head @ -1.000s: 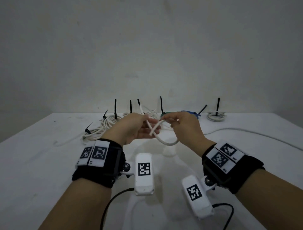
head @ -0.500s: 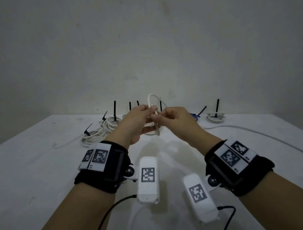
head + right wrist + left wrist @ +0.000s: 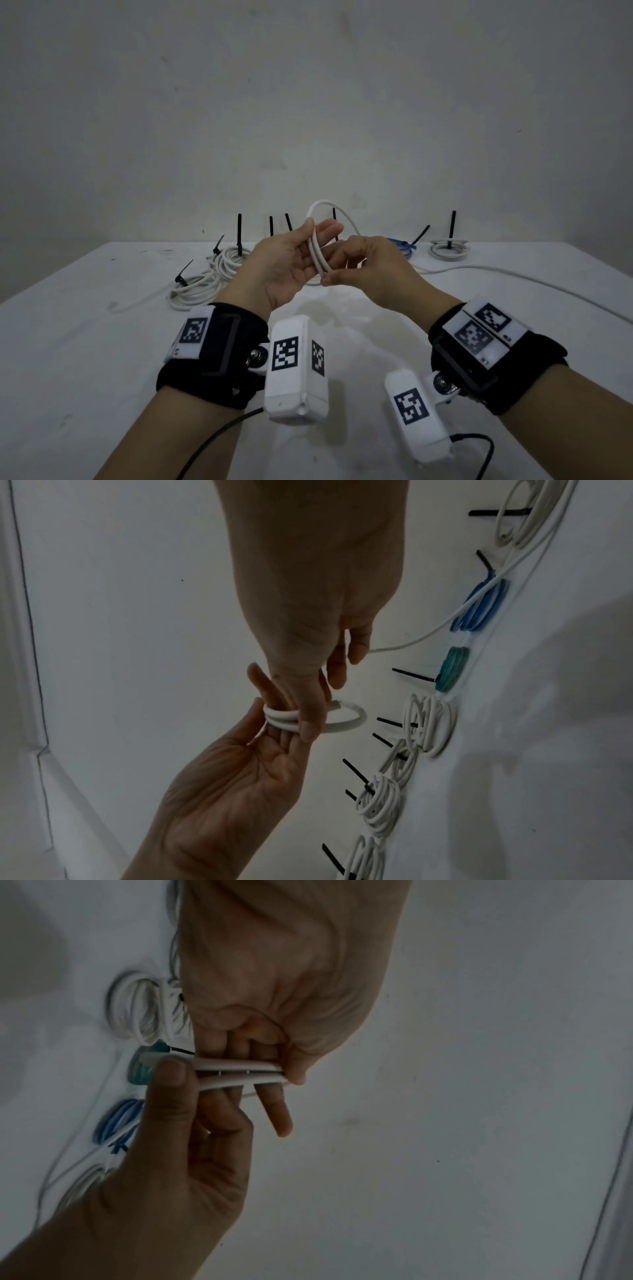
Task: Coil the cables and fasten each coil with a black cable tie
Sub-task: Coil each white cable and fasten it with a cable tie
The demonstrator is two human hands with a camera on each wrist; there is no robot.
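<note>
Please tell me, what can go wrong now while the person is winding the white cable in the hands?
1. The small coil has only about two loops, pinched by the left hand and the right hand; if either pinch loosens, the loops may spring open.
2. The free cable run lies across the blue coil, so pulling in more cable might drag or disturb that finished coil.

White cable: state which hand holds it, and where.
Both. The left hand holds the white cable loops across its fingers; the right hand pinches the same loops at their lower end.
</note>
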